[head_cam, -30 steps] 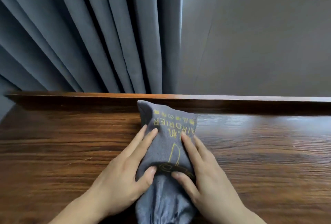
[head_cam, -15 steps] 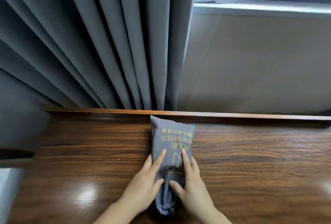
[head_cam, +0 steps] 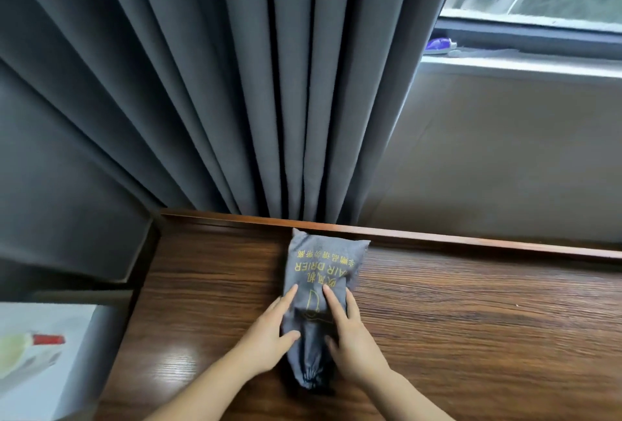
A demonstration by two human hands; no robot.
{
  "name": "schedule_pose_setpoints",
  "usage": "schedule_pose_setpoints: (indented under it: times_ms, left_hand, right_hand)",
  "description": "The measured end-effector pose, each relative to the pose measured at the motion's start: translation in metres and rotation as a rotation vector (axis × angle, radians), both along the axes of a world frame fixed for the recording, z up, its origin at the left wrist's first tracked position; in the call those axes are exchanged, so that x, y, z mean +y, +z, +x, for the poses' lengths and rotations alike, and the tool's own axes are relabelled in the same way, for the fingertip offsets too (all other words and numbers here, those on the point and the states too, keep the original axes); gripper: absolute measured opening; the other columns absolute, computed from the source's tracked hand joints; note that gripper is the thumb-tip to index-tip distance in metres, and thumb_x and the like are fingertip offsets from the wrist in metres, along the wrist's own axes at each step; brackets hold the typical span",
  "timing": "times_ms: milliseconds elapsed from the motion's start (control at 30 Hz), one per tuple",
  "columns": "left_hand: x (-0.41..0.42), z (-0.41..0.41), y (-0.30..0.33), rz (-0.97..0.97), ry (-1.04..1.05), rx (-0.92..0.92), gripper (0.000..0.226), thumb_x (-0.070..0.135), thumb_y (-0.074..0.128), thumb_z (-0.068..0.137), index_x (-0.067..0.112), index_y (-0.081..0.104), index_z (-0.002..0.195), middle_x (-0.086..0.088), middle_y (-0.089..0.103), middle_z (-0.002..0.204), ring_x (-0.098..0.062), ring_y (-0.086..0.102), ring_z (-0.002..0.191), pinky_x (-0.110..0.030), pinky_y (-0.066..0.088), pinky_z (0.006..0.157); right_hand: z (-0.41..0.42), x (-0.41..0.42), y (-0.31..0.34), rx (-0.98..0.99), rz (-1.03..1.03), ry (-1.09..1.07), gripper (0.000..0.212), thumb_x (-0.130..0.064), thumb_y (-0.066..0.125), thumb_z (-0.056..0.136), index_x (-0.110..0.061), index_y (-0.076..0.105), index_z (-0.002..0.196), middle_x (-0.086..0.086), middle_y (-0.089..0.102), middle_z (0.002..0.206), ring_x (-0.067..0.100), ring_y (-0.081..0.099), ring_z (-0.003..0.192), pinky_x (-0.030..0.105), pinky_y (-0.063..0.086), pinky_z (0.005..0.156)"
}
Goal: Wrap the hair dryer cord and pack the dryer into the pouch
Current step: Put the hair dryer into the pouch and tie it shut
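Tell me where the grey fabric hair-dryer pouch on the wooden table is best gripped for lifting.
Probably at the cinched drawstring neck of the grey fabric pouch, coming from the near side. There the cloth gathers narrow enough for one grip; the far end is wide and bulging. Left hand and right hand rest flat on its sides.

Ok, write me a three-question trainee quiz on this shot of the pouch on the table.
1. True or false: the grey pouch lies on the wooden table.
2. Which end of the pouch is gathered shut? A) near the curtain B) near the person
3. Fill in: the left hand and right hand rest on the pouch with ____ fingers.

Key: 1 true; 2 B; 3 straight
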State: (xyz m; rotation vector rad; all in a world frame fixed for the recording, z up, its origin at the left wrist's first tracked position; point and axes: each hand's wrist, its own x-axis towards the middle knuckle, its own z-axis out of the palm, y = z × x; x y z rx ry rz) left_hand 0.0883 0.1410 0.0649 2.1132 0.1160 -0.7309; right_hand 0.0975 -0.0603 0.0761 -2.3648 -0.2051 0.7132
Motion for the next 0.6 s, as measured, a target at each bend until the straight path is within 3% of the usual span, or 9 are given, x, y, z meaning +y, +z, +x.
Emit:
schedule_pose_setpoints:
  times_ms: [167,367,600]
  left_hand:
    - [0.01,0.0,0.004,0.02,0.068,0.009,0.078,0.017,0.066,0.088,0.033,0.025,0.152,0.005,0.031,0.158,-0.004,0.03,0.142,-0.013,0.021,0.112]
    - [0.015,-0.005,0.007,-0.003,0.182,0.024,0.078,0.021,0.067,0.083,0.035,0.03,0.15,-0.001,0.033,0.159,-0.009,0.029,0.146,-0.027,0.021,0.121]
    - [0.076,-0.012,0.017,0.054,0.391,0.022,0.066,0.012,0.064,0.09,0.033,0.039,0.147,0.004,0.038,0.155,-0.01,0.033,0.143,-0.02,0.024,0.116]
  right_hand:
    - [0.006,0.004,0.004,-0.026,0.043,-0.094,0.096,-0.018,0.061,0.088,-0.054,-0.005,0.148,-0.009,0.0,0.165,0.024,0.043,0.137,0.032,0.046,0.096]
    - [0.019,0.018,0.0,-0.029,0.055,0.005,0.096,-0.012,0.058,0.089,-0.055,-0.006,0.146,-0.008,0.004,0.164,0.024,0.043,0.138,0.029,0.047,0.094]
    - [0.03,0.077,0.003,0.031,0.062,0.227,0.093,-0.012,0.054,0.087,-0.043,-0.005,0.152,-0.002,0.0,0.166,0.026,0.037,0.141,0.033,0.047,0.093]
